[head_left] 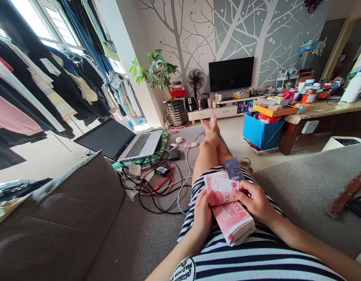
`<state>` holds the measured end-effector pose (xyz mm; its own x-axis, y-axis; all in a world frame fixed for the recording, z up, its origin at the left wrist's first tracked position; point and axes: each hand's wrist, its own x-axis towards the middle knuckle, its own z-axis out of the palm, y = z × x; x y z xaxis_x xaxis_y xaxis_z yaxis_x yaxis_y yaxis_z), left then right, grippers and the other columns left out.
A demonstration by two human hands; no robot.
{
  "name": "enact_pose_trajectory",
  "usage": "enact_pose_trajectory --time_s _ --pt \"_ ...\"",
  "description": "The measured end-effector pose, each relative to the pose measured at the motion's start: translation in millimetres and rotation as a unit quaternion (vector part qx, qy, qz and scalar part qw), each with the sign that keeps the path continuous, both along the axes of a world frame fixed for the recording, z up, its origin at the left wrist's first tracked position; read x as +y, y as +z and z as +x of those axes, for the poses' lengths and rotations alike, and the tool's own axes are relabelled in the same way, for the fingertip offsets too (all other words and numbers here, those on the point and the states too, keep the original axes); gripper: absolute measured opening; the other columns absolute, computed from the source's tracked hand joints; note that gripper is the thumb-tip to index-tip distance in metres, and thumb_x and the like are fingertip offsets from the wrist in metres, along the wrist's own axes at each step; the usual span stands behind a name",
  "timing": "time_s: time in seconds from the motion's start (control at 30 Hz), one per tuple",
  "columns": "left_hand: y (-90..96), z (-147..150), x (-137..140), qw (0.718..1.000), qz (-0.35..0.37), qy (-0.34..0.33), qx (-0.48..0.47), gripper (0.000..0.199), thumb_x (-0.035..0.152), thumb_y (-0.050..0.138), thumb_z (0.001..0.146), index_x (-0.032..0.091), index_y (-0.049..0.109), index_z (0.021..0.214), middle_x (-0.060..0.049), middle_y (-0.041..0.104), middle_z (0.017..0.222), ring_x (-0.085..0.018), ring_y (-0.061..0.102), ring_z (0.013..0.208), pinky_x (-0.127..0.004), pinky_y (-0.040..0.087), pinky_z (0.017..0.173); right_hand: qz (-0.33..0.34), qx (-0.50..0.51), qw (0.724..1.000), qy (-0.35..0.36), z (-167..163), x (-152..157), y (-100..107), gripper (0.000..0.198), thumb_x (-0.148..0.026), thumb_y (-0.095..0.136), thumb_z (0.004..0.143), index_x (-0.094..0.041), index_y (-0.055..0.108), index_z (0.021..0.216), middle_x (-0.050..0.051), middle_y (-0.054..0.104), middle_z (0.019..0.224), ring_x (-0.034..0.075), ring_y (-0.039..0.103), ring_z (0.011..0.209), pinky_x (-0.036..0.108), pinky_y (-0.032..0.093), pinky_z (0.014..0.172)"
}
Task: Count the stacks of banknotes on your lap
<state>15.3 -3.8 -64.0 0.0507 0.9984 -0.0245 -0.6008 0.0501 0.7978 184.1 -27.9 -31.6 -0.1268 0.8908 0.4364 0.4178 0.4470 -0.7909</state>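
My left hand [203, 208] and my right hand [256, 201] are both closed around red 100 banknotes above my lap. Between the two thumbs a banknote [223, 191] is held up by its left and right edges. Under it, a thick stack of banknotes [235, 222] rests over the black-and-white striped clothing [268, 263], tilted toward me. Just beyond the notes lies a dark blue card-like item [233, 170], partly blurred out. My bare legs [209, 156] stretch ahead on the sofa, crossed near the feet.
On the sofa [157, 242] at left are an open laptop [139, 144] and tangled cables [157, 179]. A brown strip-like object [349, 191] and black remote [359, 205] lie at right. Beyond stand a blue storage box [262, 132], a cluttered table [321, 111] and a television [231, 74].
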Motion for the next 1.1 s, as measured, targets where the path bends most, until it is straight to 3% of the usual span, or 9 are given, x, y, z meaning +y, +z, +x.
enact_pose_trajectory --time_s 0.13,0.37,1.1 --pt "-0.1 0.1 0.3 0.999 0.002 0.032 0.018 0.018 0.028 0.061 0.070 0.020 0.066 0.084 0.001 0.067 0.083 -0.014 0.057 0.072 -0.026 0.045 0.071 0.016 -0.006 1.000 0.008 0.3 -0.9 1.6 0.030 -0.039 0.049 0.086 -0.019 0.044 0.064 -0.003 0.044 0.059 0.011 0.041 0.057 0.023 0.032 0.055" --pt "2.6 0.8 -1.5 0.999 0.026 0.004 0.029 0.016 0.023 0.058 0.071 0.019 0.066 0.084 0.002 0.063 0.071 -0.011 0.051 0.059 -0.023 0.042 0.059 0.017 0.001 0.999 0.038 -0.8 -3.9 4.4 0.026 -0.035 0.050 0.086 -0.019 0.048 0.067 -0.003 0.048 0.061 0.011 0.043 0.058 0.022 0.034 0.056" --pt "4.5 0.1 -3.7 0.998 0.028 0.004 0.056 0.019 0.025 0.057 0.071 0.018 0.066 0.086 0.000 0.065 0.076 -0.012 0.051 0.061 -0.024 0.042 0.059 0.007 0.004 0.999 0.034 -1.4 -3.9 2.7 0.025 -0.038 0.051 0.086 -0.019 0.051 0.068 -0.003 0.051 0.059 0.011 0.045 0.058 0.022 0.036 0.055"
